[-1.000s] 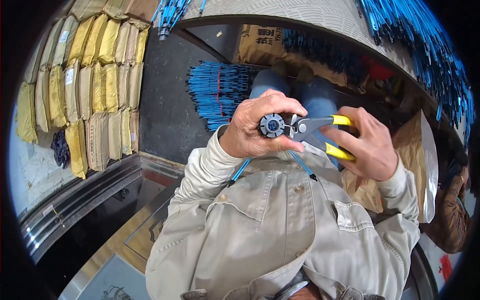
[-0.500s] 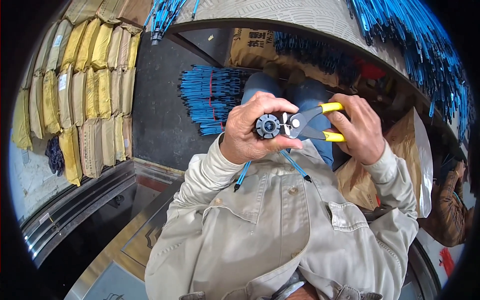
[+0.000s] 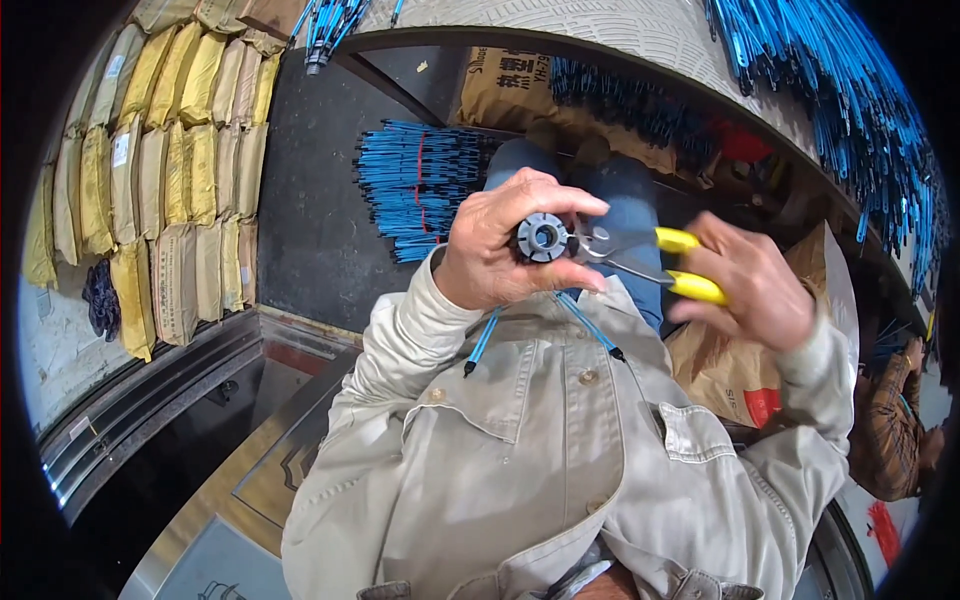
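My left hand (image 3: 490, 240) is closed around a black round hub (image 3: 541, 237) with slots about its rim and a hole in its middle. Two blue rods (image 3: 594, 328) with black tips show below that hand; where they start is hidden by it. My right hand (image 3: 755, 285), partly smeared by motion, grips the yellow handles of a pair of pliers (image 3: 640, 268). The jaws of the pliers are close beside the hub, between my left thumb and fingers. Whether they bite on anything I cannot tell.
Bundled blue rods (image 3: 405, 190) lie on the dark floor beyond my left hand. More blue rods (image 3: 830, 110) hang over the edge of a grey table (image 3: 590, 25). Wrapped packages (image 3: 150, 180) stack at the left. A brown paper sack (image 3: 700, 375) stands right; another person's sleeve (image 3: 885, 440) shows there.
My right hand has moved right and down with the pliers, which now tilt lower at the handles. The hub has turned a little in my left hand.
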### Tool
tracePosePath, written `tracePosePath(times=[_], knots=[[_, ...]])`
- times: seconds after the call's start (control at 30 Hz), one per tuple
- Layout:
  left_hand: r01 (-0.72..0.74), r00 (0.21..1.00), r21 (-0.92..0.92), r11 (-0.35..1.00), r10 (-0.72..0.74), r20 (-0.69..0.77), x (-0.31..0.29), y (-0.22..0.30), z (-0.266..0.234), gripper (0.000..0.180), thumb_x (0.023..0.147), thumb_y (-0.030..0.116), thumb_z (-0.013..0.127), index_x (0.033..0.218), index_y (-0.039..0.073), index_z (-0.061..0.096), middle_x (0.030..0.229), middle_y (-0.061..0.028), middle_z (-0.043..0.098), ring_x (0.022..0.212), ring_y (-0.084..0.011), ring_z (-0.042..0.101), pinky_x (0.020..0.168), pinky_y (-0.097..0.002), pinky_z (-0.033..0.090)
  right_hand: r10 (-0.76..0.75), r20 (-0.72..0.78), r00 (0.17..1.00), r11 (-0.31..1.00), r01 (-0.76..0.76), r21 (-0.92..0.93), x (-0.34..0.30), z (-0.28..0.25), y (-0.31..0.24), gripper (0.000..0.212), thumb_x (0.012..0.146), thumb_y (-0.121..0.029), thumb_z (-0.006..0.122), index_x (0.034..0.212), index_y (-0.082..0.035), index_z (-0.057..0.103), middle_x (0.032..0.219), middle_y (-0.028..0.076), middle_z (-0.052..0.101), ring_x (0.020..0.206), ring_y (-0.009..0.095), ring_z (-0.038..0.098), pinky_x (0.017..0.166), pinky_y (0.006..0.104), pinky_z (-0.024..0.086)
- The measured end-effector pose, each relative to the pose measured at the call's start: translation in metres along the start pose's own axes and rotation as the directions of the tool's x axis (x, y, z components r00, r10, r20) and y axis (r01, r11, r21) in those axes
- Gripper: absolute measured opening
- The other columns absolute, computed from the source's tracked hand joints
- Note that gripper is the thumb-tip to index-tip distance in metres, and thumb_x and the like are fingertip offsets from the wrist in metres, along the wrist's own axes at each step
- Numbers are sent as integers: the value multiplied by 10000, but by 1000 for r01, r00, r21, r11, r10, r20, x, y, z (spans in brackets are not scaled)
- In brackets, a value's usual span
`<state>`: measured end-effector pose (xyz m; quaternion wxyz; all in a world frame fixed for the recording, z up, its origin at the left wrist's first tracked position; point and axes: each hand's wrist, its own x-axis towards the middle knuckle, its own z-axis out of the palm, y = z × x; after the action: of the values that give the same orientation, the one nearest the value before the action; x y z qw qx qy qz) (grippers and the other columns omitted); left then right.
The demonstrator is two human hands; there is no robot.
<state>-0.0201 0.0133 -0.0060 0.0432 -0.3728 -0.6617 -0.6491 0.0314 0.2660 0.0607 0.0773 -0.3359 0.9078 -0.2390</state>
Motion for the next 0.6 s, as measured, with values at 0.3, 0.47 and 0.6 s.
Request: tracePosePath(times=[0.3, 0.47, 0.6], knots=[[68, 948, -241, 968, 12, 317, 12, -5, -2, 755, 466, 413, 818, 1000, -84, 625, 678, -72, 574, 638, -179, 529, 590, -290, 413, -224, 488, 844, -284, -536, 795, -27, 49, -9, 416, 906, -403, 521, 740, -22, 501, 708, 90, 572, 581, 136, 560, 514, 262, 442], [115, 945, -354, 928, 8, 328, 11, -10, -12, 702, 469, 360, 840, 1022, -25, 644, 702, -52, 584, 637, -147, 548, 575, -269, 427, -241, 320, 916, -390, -393, 832, -17, 79, -25, 443, 913, -424, 493, 713, -30, 472, 660, 90, 554, 541, 129, 537, 489, 248, 420], [129, 954, -363, 923, -15, 300, 9, -8, -13, 694, 476, 330, 851, 1053, 5, 643, 727, -40, 595, 647, -124, 566, 579, -250, 441, -157, 275, 949, -333, -313, 889, -16, 85, -32, 451, 912, -426, 494, 682, -43, 434, 639, 91, 543, 521, 114, 519, 481, 245, 409]])
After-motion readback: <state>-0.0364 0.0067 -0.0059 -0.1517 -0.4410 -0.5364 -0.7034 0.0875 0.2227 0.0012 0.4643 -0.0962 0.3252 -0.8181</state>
